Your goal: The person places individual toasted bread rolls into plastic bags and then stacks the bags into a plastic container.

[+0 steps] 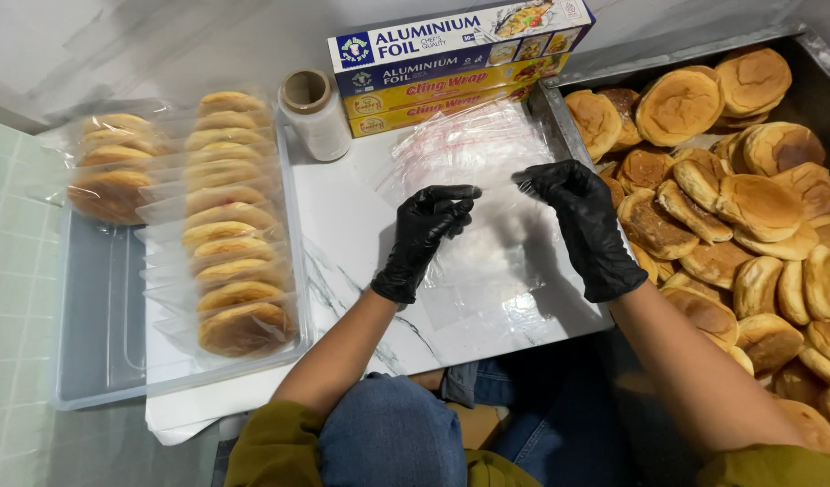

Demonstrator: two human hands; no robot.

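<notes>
I see my left hand (pixel 427 236) and my right hand (pixel 585 223), both in black gloves, pinching the top edge of one clear plastic bag (pixel 487 261) with fingers nearly closed. The bag hangs just over the white marble board (pixel 343 225), in front of me. I think it is very light, thin, floppy and a bit slippery, so the stiffer zip strip at the top is the best place to hold it. A small pile of empty bags (pixel 469 144) lies behind. I count about fourteen bagged buns (pixel 230 225) in the clear tray (pixel 99 379), three long boxes (pixel 451 63), one wrap roll (pixel 314 113), and too many loose buns (pixel 749 207) to count.
</notes>
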